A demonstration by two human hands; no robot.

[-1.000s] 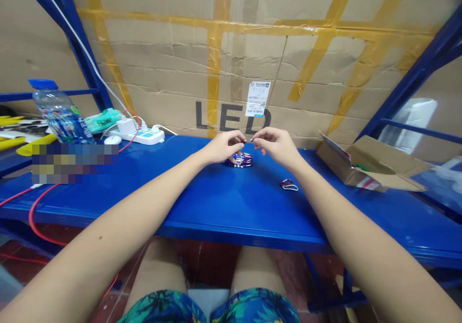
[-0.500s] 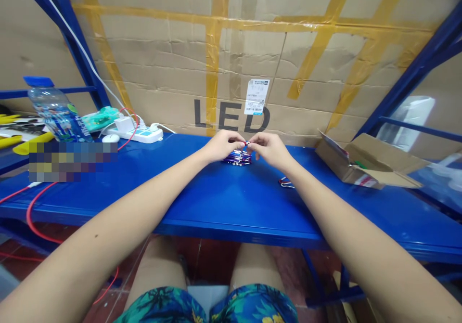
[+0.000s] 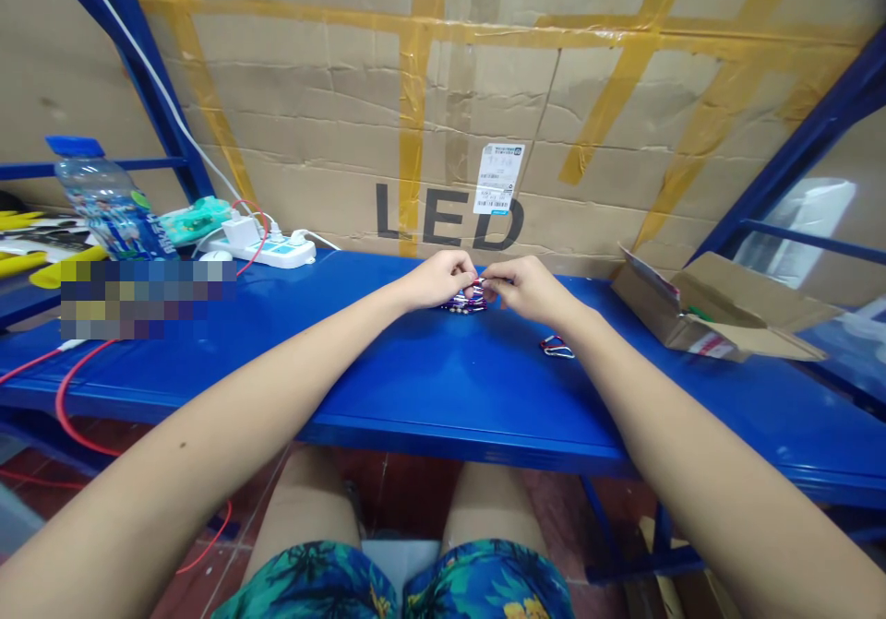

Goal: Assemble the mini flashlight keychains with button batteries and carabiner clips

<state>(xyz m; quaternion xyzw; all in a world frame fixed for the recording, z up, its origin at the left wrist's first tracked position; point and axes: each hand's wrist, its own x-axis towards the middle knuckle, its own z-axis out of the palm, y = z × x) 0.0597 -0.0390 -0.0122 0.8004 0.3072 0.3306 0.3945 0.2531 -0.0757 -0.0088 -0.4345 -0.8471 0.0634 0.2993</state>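
Observation:
A stack of several purple and blue carabiners (image 3: pixel 465 303) lies on the blue table, partly covered by my hands. Just above it, my left hand (image 3: pixel 443 279) pinches a small red and silver carabiner (image 3: pixel 479 281) between thumb and fingers. From the other side my right hand (image 3: pixel 524 287) has its fingertips closed on the same piece. Most of that carabiner is hidden by the fingers. Beside my right wrist, a loose red and silver carabiner (image 3: pixel 557 348) rests apart from the stack.
An open cardboard box (image 3: pixel 720 315) stands to the right. On the left are a water bottle (image 3: pixel 114 204), a white power strip (image 3: pixel 277 252) and a red cable (image 3: pixel 64 396). A large taped carton (image 3: pixel 332 130) walls off the back of the blue table (image 3: pixel 443 388).
My view has shifted slightly. My fingers have moved a little over the held carabiner, and the loose carabiner by my right wrist shows more fully.

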